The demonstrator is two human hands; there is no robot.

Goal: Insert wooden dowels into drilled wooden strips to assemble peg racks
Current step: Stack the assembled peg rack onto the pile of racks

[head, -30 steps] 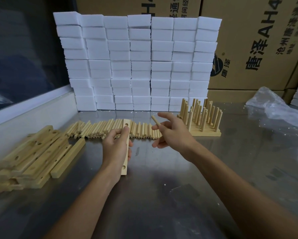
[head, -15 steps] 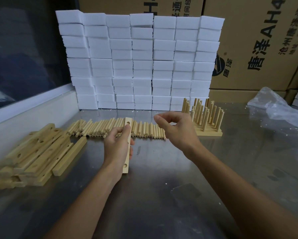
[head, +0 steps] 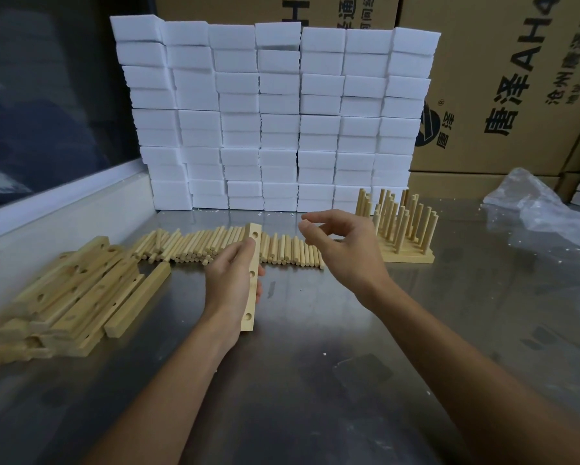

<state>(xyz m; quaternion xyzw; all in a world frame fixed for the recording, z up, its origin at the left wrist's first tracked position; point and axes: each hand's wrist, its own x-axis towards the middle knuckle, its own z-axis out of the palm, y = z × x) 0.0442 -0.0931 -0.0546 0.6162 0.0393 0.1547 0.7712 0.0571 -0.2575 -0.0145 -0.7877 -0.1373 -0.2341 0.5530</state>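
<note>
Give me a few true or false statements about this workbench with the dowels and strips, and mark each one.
1. The left hand holds a drilled strip. True.
2. The held strip already has dowels in its holes. False: its visible holes are empty.
3. Loose dowels lie in a row behind the hands. True.
4. The finished racks stand left of the strip pile. False: they stand at the right, beyond the right hand.
5. White foam blocks are stacked at the back. True.
</note>
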